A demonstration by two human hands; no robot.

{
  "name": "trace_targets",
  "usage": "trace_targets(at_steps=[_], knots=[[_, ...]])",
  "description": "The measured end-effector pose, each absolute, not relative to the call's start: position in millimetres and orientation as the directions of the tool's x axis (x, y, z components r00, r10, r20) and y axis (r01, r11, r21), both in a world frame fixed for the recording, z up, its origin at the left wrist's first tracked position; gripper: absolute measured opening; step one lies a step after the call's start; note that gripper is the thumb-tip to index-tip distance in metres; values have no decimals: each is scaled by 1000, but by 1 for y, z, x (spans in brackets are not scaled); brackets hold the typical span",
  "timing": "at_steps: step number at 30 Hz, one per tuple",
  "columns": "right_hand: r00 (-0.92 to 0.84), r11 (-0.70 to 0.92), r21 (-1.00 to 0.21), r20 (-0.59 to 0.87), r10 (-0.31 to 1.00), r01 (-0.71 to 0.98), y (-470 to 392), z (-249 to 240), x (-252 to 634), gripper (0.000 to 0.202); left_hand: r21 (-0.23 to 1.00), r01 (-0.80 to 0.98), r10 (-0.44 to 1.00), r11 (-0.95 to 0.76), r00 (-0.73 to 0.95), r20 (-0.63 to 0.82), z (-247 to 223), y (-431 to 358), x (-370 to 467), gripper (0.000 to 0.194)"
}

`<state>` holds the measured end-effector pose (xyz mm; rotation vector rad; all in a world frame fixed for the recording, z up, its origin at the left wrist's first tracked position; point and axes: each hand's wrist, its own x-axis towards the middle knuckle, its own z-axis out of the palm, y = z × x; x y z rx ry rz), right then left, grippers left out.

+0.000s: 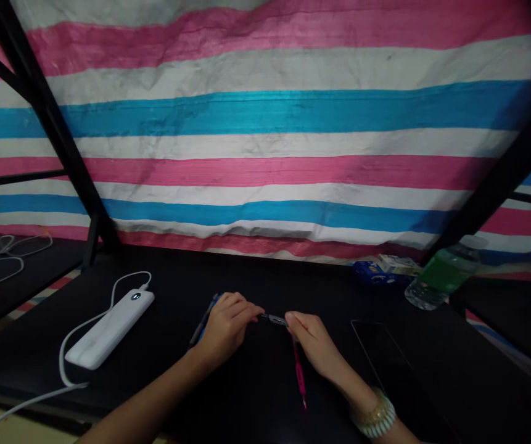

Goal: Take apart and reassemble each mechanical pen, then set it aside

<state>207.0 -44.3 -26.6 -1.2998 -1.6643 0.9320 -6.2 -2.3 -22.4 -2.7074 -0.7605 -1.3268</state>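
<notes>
Over the middle of the black table, a dark grey pen [275,319] is held between my two hands. My left hand [232,324] pinches its dark left end with the fingertips. At its right end, my right hand [310,339] grips the grey barrel between thumb and fingers. A pink pen [300,377] lies just below my right hand, its upper end close to the fingers. Beside and partly behind my left hand are dark and blue pens [203,324]; I cannot tell how many.
A white power bank [110,330] with a white cable [64,357] is at the left. On the right are a dark phone [388,357], a green-labelled bottle [445,274] and a blue packet [376,273]. A striped sheet [269,111] hangs behind the table [242,394].
</notes>
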Motion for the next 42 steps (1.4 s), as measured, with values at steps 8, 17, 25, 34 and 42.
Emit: trace_targets(at_steps=[8, 17, 25, 34, 42], knots=[[-302, -19, -995, -49, 952, 102, -45, -20, 206, 56, 41, 505, 309, -862, 461, 832, -22, -8, -8, 28], [-289, -77, -997, -83, 954, 30, -44, -17, 202, 59, 480, 353, 584, -803, 307, 752, -8, 5, -16, 27], [-435, 90, -991, 36, 900, 103, -50, -20, 197, 63, 886, -446, 957, -127, 179, 228, -13, 6, -6, 62], [-203, 145, -988, 131, 970, 52, -45, -18, 201, 53, 897, -442, 963, -7, 240, 126, -7, 2, -4, 51], [-169, 128, -991, 121, 978, 35, -44, -19, 201, 55, 912, -409, 947, 12, 297, 121, -12, 3, -4, 42]])
